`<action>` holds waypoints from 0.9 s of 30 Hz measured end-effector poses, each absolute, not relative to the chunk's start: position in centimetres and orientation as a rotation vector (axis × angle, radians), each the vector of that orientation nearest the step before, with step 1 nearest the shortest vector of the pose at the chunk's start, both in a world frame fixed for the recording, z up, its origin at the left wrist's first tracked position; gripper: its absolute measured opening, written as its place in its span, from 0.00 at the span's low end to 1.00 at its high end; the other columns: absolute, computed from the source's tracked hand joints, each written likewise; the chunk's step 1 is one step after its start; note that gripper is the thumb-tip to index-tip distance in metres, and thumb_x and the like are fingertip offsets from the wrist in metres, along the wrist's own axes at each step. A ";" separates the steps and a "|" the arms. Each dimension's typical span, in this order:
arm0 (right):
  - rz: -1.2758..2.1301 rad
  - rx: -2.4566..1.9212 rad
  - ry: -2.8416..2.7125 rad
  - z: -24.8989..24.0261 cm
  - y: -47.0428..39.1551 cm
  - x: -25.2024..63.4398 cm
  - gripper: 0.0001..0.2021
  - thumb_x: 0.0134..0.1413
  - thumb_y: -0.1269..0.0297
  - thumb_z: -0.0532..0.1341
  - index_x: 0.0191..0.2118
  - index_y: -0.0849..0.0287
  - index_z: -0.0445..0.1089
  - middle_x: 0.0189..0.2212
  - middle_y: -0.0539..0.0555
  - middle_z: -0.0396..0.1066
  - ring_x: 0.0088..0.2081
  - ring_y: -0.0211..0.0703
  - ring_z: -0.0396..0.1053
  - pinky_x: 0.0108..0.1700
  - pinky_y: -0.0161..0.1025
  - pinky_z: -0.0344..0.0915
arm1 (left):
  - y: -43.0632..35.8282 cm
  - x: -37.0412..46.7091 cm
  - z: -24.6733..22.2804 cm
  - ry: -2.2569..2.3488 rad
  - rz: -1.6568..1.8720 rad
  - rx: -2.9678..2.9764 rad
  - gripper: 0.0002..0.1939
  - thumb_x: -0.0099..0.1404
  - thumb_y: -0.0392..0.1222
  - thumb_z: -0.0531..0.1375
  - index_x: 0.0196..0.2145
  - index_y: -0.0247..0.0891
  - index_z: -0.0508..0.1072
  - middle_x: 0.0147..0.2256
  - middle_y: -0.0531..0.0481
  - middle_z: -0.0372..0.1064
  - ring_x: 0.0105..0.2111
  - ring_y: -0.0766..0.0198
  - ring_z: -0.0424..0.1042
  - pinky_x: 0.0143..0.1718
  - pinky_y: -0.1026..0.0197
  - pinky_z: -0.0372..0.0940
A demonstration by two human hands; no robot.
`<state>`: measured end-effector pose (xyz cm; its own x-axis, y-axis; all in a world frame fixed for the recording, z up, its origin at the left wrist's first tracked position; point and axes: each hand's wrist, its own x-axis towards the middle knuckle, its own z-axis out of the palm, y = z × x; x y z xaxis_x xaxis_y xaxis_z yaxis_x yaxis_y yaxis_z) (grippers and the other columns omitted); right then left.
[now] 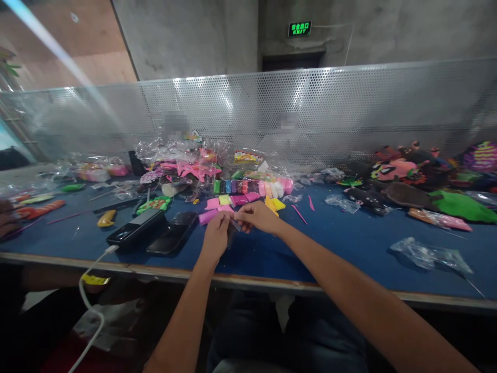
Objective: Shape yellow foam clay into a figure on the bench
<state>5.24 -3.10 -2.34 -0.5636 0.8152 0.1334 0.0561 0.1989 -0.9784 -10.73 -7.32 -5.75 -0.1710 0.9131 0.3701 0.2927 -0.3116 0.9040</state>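
My left hand [216, 234] and my right hand [259, 217] meet above the front of the blue table, fingers pinched. Between their fingertips is a small, clear plastic wrapper [234, 226], partly hidden by the fingers. Just beyond the hands lie soft packets of modelling clay: a purple packet [208, 216], a magenta packet [238, 200] and a yellow piece [275, 205]. A row of small coloured clay packs [234, 186] sits behind them. To the right of my hands are two pink modelling tools, one a thin stick [299, 214].
Left of my hands lie a phone [173, 233] and a power bank [135, 228] with a white cable [87, 300] hanging over the edge. Another person's hand [8, 218] is at far left. Clear bags [429, 255] and clay figures [404, 194] lie right; a perforated metal screen [349, 114] stands behind.
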 end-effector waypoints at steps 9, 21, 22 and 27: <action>1.723 -0.847 -1.603 -2.4 -4.1 4.8 0.16 0.45 0.57 0.75 0.25 0.64 0.72 0.20 0.48 0.71 0.21 0.35 0.73 0.25 0.31 0.73 | -7.7 -10.2 -5.4 1.379 1.492 1.546 0.09 0.67 0.41 0.52 0.39 0.39 0.70 0.32 0.51 0.68 0.33 0.62 0.68 0.39 0.59 0.62; 1.757 -0.885 -1.589 -2.3 -4.2 4.8 0.13 0.47 0.62 0.74 0.25 0.65 0.72 0.19 0.50 0.71 0.21 0.35 0.72 0.27 0.33 0.73 | -7.6 -10.4 -5.5 1.371 1.475 1.547 0.09 0.66 0.41 0.52 0.38 0.38 0.71 0.34 0.49 0.71 0.35 0.60 0.70 0.40 0.59 0.63; 1.759 -0.880 -1.591 -2.3 -4.2 4.8 0.13 0.47 0.63 0.73 0.25 0.65 0.72 0.19 0.50 0.71 0.21 0.35 0.71 0.28 0.34 0.73 | -7.6 -10.4 -5.5 1.369 1.478 1.543 0.09 0.66 0.41 0.52 0.38 0.38 0.71 0.34 0.49 0.71 0.35 0.60 0.70 0.39 0.59 0.63; 1.779 -0.883 -1.586 -2.3 -4.2 4.8 0.12 0.48 0.63 0.73 0.24 0.64 0.72 0.19 0.49 0.71 0.22 0.35 0.71 0.29 0.34 0.74 | -7.7 -10.4 -5.5 1.348 1.489 1.549 0.09 0.65 0.41 0.53 0.38 0.38 0.71 0.35 0.49 0.71 0.36 0.60 0.70 0.41 0.59 0.63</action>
<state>4.76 -4.17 -2.33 -0.6053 0.7907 -0.0916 0.0005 -0.1146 -0.9934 -10.39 -7.67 -5.53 -0.1425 0.9254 0.3511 0.2575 -0.3078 0.9159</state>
